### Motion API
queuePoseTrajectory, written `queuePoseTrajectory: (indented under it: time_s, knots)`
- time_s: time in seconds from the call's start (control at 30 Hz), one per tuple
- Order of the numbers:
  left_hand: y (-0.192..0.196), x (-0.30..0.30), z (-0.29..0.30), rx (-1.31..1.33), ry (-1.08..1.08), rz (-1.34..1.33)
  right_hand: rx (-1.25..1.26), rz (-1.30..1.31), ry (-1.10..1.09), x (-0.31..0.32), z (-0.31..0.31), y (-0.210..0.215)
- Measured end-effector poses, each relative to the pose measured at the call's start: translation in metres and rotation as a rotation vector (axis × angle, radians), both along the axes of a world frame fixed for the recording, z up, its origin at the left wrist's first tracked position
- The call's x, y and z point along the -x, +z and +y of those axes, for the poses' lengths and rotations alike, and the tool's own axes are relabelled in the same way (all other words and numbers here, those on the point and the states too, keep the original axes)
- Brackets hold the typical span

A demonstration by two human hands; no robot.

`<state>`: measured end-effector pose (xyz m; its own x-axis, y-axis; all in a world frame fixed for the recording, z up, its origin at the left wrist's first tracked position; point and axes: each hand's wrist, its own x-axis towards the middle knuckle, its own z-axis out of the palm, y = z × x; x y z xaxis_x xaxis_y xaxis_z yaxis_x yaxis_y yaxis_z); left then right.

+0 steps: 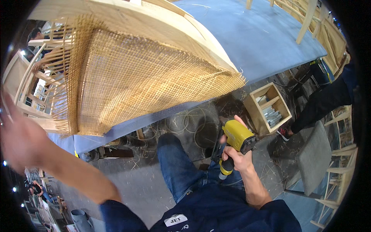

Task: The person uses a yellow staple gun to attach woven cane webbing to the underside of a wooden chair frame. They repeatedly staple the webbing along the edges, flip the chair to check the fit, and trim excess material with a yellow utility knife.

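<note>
My right hand (240,159) is wrapped round the handle of a yellow and black pneumatic staple gun (238,135), held above my lap with a hose fitting below. My left hand (20,140) is raised at the far left, smeared by motion, so its fingers cannot be made out. It is near the frayed left edge of a woven cane sheet (143,79). That sheet lies over a pale curved wooden frame (162,24), its loose strands sticking out at the left and its right corner hanging past the wood.
The frame rests on a blue-covered table (247,38). A wooden box (262,124) with staple strips (272,116) stands right of the gun. Beyond it are another person's leg (322,101) and a grey chair (315,158). Wooden chair frames (342,170) line the right; cane scraps litter the floor.
</note>
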<state>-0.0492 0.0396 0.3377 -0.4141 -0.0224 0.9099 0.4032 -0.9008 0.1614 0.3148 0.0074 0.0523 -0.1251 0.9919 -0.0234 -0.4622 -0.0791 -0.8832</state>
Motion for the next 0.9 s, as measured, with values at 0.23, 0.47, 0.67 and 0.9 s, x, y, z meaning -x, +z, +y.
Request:
queuePoseTrajectory:
  time_s: [0.23, 0.47, 0.67, 0.9]
  knots:
    - [-0.329, -0.136, -0.070, 1.303, -0.598, -0.307, -0.020, -0.102, 0.165, 0.020, -0.013, -0.022]
    - [-0.404, -0.173, -0.077, 1.471, -0.935, -0.365, 0.013, -0.117, 0.289, 0.038, -0.028, -0.031]
    - [-0.401, -0.179, -0.088, 1.562, -1.401, -0.788, -0.004, -0.022, 0.448, 0.036, -0.026, -0.024]
    - [-0.397, -0.170, -0.093, 1.651, -1.597, -0.383, 0.036, 0.307, 0.687, 0.029, -0.013, -0.010]
